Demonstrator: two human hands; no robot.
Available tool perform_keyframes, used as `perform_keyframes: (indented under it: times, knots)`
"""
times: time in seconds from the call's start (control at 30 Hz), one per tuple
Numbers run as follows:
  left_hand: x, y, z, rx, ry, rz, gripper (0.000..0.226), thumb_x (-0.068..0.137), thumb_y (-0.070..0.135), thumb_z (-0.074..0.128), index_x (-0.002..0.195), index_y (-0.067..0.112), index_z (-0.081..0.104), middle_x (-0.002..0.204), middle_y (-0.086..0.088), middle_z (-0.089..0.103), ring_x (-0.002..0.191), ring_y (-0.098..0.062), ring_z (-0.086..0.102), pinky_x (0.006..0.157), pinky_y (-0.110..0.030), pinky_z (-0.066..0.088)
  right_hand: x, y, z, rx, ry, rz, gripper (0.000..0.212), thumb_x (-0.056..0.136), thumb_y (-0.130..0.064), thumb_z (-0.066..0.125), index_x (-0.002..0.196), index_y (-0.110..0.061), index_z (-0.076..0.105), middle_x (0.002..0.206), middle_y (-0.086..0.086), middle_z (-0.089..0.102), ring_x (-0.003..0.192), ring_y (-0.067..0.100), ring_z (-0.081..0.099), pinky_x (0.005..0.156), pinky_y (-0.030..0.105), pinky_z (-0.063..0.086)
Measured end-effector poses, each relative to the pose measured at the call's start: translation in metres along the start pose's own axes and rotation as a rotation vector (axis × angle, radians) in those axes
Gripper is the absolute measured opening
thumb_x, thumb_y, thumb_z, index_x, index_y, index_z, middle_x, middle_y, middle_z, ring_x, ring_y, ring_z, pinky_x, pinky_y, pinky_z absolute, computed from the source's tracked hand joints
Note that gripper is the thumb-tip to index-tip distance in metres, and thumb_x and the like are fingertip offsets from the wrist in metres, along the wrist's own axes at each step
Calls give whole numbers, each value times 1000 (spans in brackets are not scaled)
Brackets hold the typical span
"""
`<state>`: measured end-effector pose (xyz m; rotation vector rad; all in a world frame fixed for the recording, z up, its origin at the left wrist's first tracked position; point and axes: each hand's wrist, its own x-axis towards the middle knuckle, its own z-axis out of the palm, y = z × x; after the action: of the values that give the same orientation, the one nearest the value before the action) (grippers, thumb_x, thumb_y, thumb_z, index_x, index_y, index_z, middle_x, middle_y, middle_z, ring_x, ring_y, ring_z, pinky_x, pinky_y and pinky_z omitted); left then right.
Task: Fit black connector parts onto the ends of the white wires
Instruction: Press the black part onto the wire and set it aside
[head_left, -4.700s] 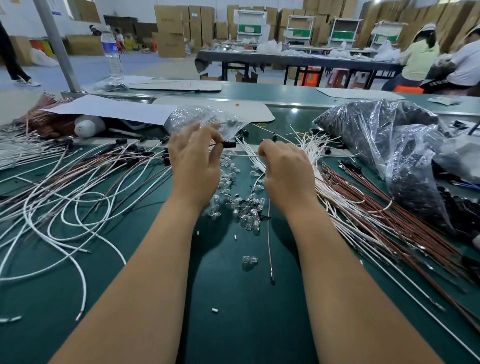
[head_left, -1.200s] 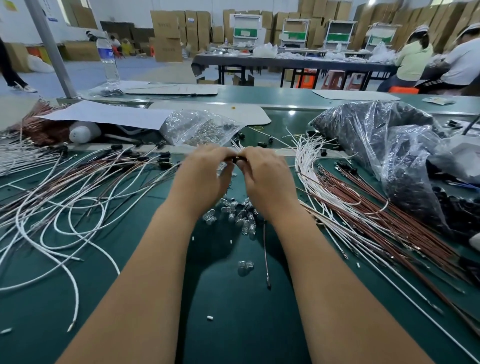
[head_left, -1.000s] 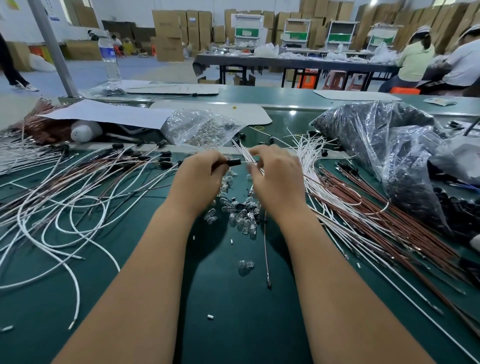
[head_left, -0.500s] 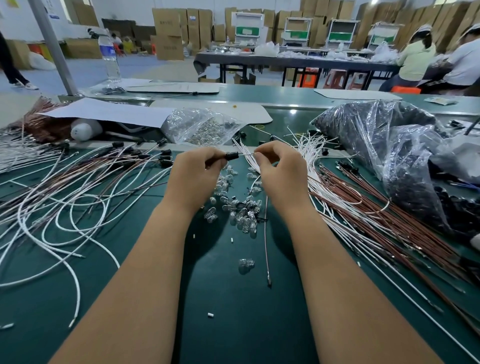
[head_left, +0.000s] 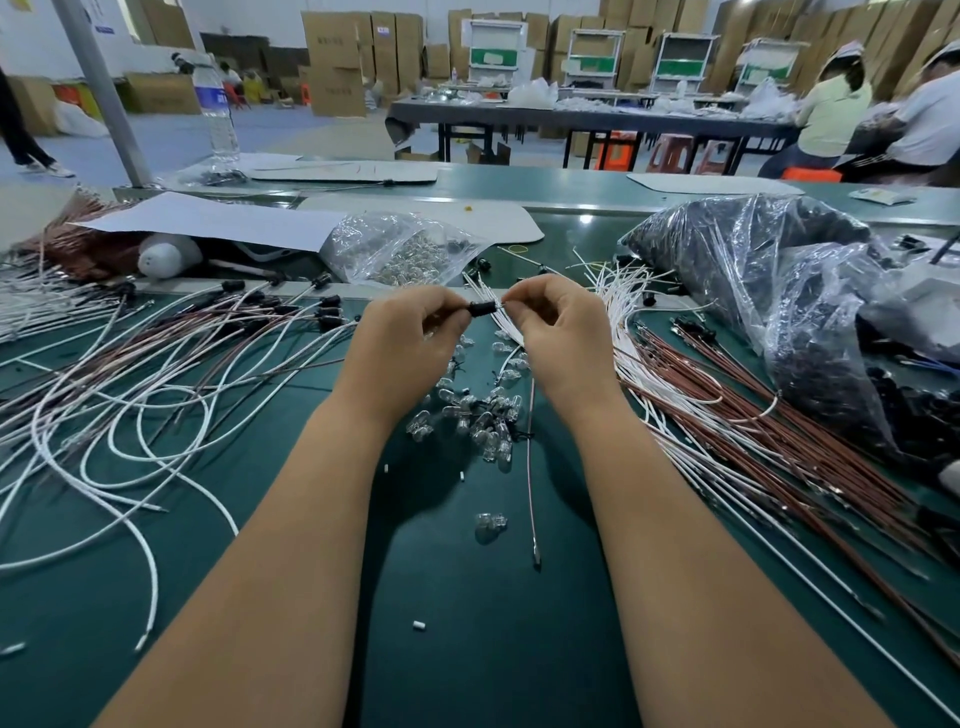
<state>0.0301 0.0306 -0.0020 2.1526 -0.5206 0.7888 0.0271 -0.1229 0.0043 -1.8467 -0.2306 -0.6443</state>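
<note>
A small black connector (head_left: 481, 307) sits between my two hands above the green table (head_left: 467, 649). My left hand (head_left: 410, 345) pinches its left end with curled fingers. My right hand (head_left: 558, 338) pinches a thin white wire right at the connector's other end. Loose white wires (head_left: 618, 332) fan out to the right of my right hand. Wires with black connectors on their ends (head_left: 291, 312) lie in a spread to the left.
Small clear bulbs (head_left: 478, 415) are heaped below my hands. A clear bag of bulbs (head_left: 400, 249) lies behind, and a big bag of black parts (head_left: 779, 291) at right. Brown wires (head_left: 779, 447) run down the right side. A water bottle (head_left: 215, 104) stands far left.
My hands parted from a close grip, then rose slightly. The black connector now shows between them with the wire at its right end.
</note>
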Motion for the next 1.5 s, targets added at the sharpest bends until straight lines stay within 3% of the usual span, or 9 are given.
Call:
perform_keyframes:
  times: [0.1, 0.23, 0.43, 0.7, 0.9, 1.1, 1.23, 1.37, 1.5]
  knots:
    - [0, -1, 3, -2, -17, -8, 8, 88, 9, 65, 90, 11, 72, 69, 4, 63, 61, -9, 55, 60, -17, 44, -1, -1, 3, -33, -25, -2, 14, 87, -1, 64, 84, -14, 67, 74, -8, 62, 69, 7, 57, 70, 22, 49]
    - [-1, -1, 6, -113, -9, -74, 11, 90, 9, 62, 84, 17, 68, 68, 6, 64, 62, -14, 56, 60, -26, 44, -2, 0, 4, -32, 30, 8, 7, 86, -6, 68, 86, -13, 68, 74, -11, 61, 70, 5, 58, 71, 23, 51]
    - [-3, 2, 7, -159, 30, -96, 16, 91, 10, 62, 83, 23, 65, 67, 11, 63, 60, -8, 56, 60, -23, 45, -4, -2, 6, -45, 74, 12, 7, 86, -11, 69, 83, -17, 66, 71, -11, 62, 69, 8, 60, 70, 29, 53]
    - [-3, -3, 7, -196, -49, -139, 10, 91, 9, 62, 83, 8, 68, 66, -6, 61, 49, -4, 41, 49, -16, 33, -1, 1, 2, -119, 150, 11, 13, 91, -7, 60, 87, -19, 61, 72, -15, 57, 66, 1, 54, 61, 12, 42]
    - [-4, -9, 6, -166, -66, -179, 9, 91, 12, 62, 86, 8, 69, 64, 2, 58, 53, -9, 44, 54, -23, 36, 0, -1, 1, -109, 200, 18, 14, 93, -3, 54, 92, -16, 59, 74, -14, 54, 66, 3, 52, 60, 18, 44]
    - [-5, -9, 4, -175, -28, -175, 8, 91, 12, 62, 85, 11, 68, 59, 7, 54, 48, -2, 42, 50, -15, 34, 1, -1, 2, -133, -43, 179, 25, 97, -4, 36, 98, -7, 61, 67, -5, 48, 44, 0, 43, 38, 12, 28]
    - [-5, -7, 2, -160, -7, -155, 10, 91, 10, 62, 83, 11, 67, 57, 8, 53, 47, -1, 43, 48, -11, 31, -1, -3, 1, -186, -172, 171, 22, 93, -13, 51, 80, -3, 66, 56, -1, 51, 45, 6, 39, 48, 25, 33]
    - [-8, -14, 4, -68, -12, -182, 11, 90, 12, 64, 80, 14, 68, 56, 13, 51, 47, -3, 41, 49, -18, 31, 0, -6, -1, -179, 24, 47, 24, 93, -4, 52, 72, -10, 61, 59, -3, 52, 50, 8, 41, 45, 15, 31]
    - [-8, -21, -2, -98, 35, -261, 10, 91, 13, 63, 83, 10, 69, 59, 3, 55, 47, -5, 39, 46, -17, 30, 8, -3, -14, 23, 276, 183, 25, 95, -13, 52, 74, -11, 65, 59, -9, 52, 53, 4, 43, 52, 19, 30]
